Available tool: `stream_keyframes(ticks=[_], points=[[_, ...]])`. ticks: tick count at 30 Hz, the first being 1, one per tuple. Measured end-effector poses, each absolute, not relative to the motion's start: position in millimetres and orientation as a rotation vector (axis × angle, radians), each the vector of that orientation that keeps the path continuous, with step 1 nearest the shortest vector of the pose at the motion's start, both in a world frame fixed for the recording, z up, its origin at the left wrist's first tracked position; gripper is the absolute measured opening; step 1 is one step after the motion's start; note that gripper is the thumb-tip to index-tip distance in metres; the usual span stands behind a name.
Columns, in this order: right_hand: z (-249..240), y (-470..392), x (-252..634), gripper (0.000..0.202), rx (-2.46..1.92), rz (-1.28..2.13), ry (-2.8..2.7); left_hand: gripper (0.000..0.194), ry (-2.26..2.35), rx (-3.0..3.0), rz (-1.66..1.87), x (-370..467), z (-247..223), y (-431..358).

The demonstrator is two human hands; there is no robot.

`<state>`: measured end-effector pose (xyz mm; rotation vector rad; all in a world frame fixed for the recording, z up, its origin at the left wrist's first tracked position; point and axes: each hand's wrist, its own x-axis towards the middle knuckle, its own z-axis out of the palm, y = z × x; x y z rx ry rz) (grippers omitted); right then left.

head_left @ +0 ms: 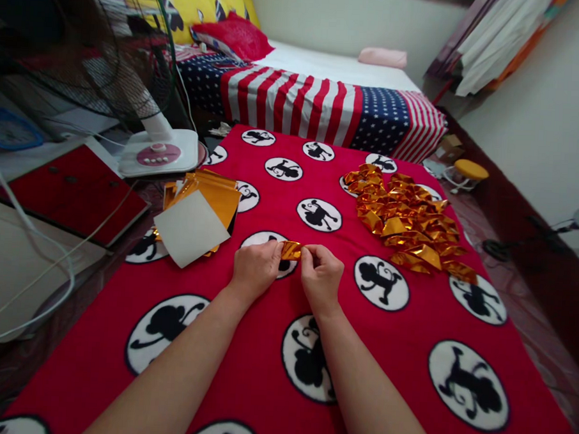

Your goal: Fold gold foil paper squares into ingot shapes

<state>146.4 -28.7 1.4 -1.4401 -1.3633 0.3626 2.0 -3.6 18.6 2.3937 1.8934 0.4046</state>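
Between my two hands, over the middle of the red cloth (212, 341), is a small piece of folded gold foil paper (291, 250). My left hand (257, 267) pinches its left end, and my right hand (321, 275) pinches the right end. The fingertips cover both ends of it. To the left lies a stack of gold foil sheets (218, 198), with a white square sheet (192, 229) on top, pale side up. On the right, several folded gold foil pieces (409, 222) are heaped together.
A fan (160, 150) stands at the left beyond the cloth, near a red panel (70, 191) and a loose white cable (43, 238). Behind the cloth is a bed with a flag-patterned cover (294, 102). A yellow-topped stool (471, 169) stands at the right.
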Motion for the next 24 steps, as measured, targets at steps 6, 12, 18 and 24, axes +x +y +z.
stream_keyframes(ticks=[6,12,18,24], points=[[1.2,-30.3,144.6,0.016,-1.445,0.449,-1.298,0.048,1.9,2.376,0.39,3.0,19.9,-3.5],[-1.9,-30.6,145.2,0.017,-1.433,0.476,-1.357,0.049,1.905,2.338,0.433,0.6,20.1,-3.5],[-6.0,-27.6,147.9,0.017,-1.456,0.466,-1.338,0.046,1.776,2.334,0.513,-3.1,16.1,-2.0],[0.5,-33.4,145.4,0.017,-1.452,0.522,-1.313,0.045,1.729,2.205,0.698,-4.2,13.9,0.7]])
